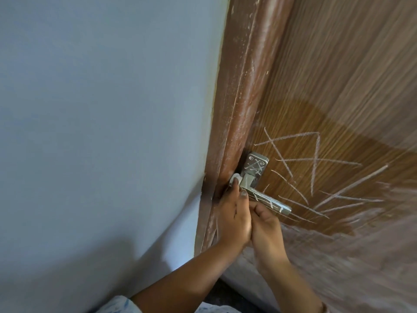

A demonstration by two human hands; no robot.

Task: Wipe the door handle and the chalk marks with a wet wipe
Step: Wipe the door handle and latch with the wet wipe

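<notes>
- Door handle [268,202]: steel lever at the door's [338,86] left edge, beside the frame [239,98] — chalk streaks on lever and back plate [256,164].
- Wet wipe [234,177]: small white wad at the lever's neck, against the frame.
- My left hand [232,218]: fingers [237,188] curled over the wipe, pressing it to the neck.
- My right hand [267,229]: under the lever, thumb touching it; fingers hidden — grip cannot be told.
- Chalk marks [316,159]: crossed white lines on the door, right of the handle.
</notes>
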